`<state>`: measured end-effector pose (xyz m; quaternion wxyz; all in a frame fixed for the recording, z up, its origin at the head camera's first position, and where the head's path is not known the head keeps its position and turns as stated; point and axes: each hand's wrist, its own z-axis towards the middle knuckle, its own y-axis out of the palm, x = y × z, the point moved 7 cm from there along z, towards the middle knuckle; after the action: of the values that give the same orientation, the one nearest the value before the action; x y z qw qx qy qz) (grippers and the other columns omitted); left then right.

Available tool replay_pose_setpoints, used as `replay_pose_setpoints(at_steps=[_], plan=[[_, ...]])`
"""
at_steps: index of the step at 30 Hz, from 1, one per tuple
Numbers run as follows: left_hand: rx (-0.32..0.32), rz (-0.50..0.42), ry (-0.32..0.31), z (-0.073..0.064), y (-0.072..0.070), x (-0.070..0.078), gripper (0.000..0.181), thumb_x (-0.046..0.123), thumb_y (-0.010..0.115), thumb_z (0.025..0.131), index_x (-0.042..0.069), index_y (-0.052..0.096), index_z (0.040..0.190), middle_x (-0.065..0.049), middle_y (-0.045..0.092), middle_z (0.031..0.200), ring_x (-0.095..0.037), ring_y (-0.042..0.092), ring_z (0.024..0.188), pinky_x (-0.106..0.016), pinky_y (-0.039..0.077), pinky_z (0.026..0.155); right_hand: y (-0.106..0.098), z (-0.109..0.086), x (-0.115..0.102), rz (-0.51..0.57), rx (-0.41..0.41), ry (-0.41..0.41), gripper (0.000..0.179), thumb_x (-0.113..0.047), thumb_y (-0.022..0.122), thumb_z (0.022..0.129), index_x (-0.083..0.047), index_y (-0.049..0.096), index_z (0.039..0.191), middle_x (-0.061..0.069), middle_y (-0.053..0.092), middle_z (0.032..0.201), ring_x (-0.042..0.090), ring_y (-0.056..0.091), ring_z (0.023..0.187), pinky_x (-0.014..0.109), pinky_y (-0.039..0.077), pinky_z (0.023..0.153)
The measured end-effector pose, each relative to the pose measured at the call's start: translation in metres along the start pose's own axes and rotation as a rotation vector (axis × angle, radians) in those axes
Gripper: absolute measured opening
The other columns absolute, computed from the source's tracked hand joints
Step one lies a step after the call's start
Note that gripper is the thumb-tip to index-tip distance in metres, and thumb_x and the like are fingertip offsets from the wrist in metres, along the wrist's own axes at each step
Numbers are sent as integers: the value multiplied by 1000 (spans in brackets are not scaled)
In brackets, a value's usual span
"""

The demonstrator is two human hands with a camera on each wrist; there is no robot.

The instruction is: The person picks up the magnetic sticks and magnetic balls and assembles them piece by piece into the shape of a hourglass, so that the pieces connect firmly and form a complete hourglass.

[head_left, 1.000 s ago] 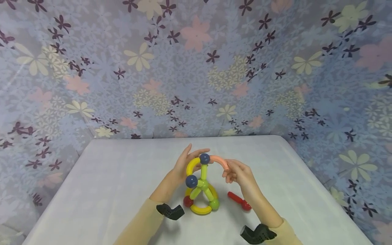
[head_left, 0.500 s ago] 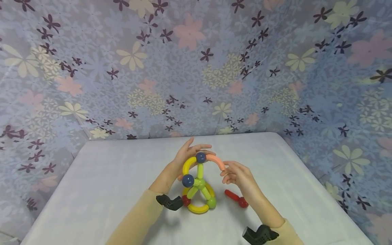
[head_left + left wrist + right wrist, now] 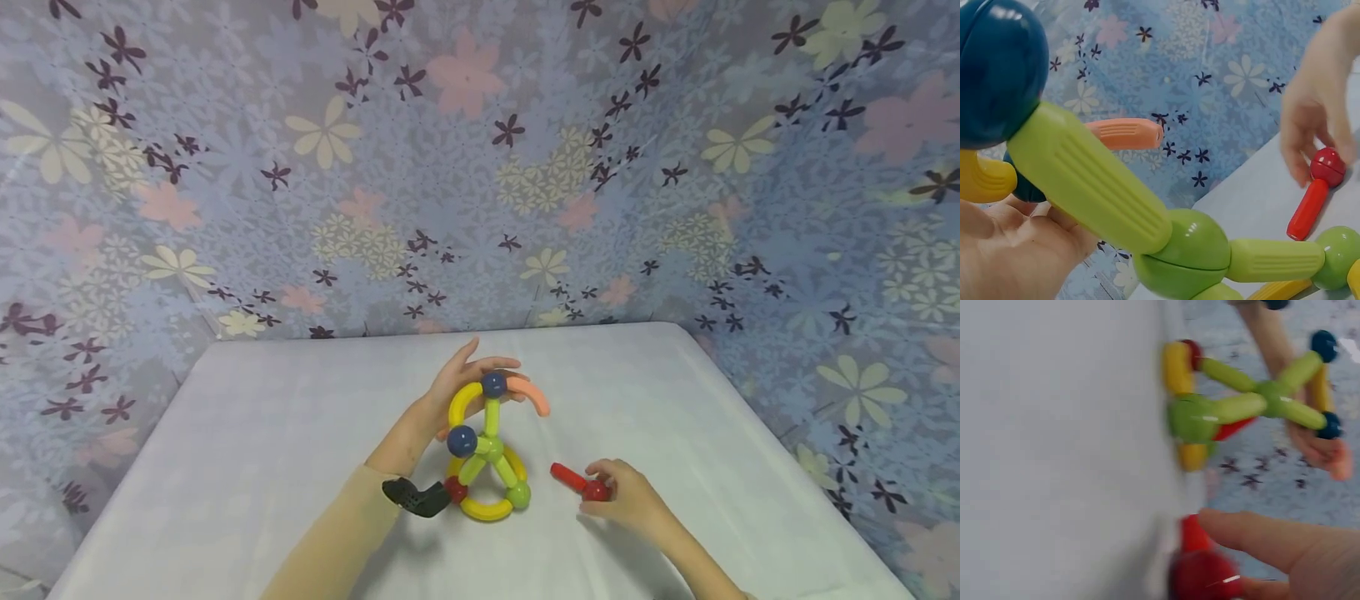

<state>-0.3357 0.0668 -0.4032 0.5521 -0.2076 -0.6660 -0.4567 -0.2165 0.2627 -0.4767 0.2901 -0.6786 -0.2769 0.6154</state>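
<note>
A ball-and-stick toy structure [image 3: 491, 450] stands mid-table, with yellow curved rods round its base, light green rods rising from it and two dark blue balls above. An orange curved rod [image 3: 531, 395] juts rightward from the top blue ball [image 3: 494, 384], its far end free. Behind the upper part, my left hand [image 3: 457, 387] supports it with loosely extended fingers; the palm shows in the left wrist view. To the right, my right hand [image 3: 630, 500] has thumb and fingers around a red ball [image 3: 596, 492] whose straight red rod [image 3: 567, 477] points toward the structure.
The white-covered table [image 3: 300, 417] reaches back to a flower-patterned cloth [image 3: 420, 208], which also rises along the sides. A black wrist camera [image 3: 415, 497] on the left sleeve is close to the structure's dark red ball [image 3: 454, 490].
My right hand has let go of the orange rod, come down toward the front and closed its fingers around the red ball. The left hand has stayed behind the structure.
</note>
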Motion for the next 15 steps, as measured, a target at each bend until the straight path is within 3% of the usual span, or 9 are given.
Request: replay_pose_setpoints(at_steps=[3, 7, 11, 15], plan=[[22, -7, -12, -2, -2, -1, 82, 59, 15, 98, -7, 26, 145, -10, 60, 120, -11, 65, 101, -48, 17, 119, 8, -2, 5, 41, 11, -5, 38, -10, 80, 69, -2, 65, 103, 7, 63, 94, 14, 53, 77, 22, 46, 62], [12, -48, -17, -3, 0, -2, 81, 57, 18, 99, -8, 23, 145, -3, 62, 109, -9, 66, 99, -48, 14, 119, 4, 1, -2, 70, 102, -28, 30, -8, 78, 73, -3, 67, 100, 5, 65, 90, 11, 53, 73, 19, 46, 60], [-10, -68, -22, -3, 2, -3, 80, 57, 20, 99, -7, 22, 146, -3, 63, 110, -10, 66, 101, -47, 12, 120, -9, 0, -23, 135, 177, -100, 28, -9, 77, 75, -4, 68, 102, 5, 68, 92, 8, 59, 73, 20, 50, 65], [2, -58, -15, -3, 2, -3, 76, 55, 19, 100, -5, 24, 146, -1, 67, 106, -10, 67, 101, -49, 11, 119, -20, -6, -51, 230, 172, -179, 32, -13, 78, 76, -8, 68, 105, 5, 71, 91, 6, 62, 74, 23, 52, 70]])
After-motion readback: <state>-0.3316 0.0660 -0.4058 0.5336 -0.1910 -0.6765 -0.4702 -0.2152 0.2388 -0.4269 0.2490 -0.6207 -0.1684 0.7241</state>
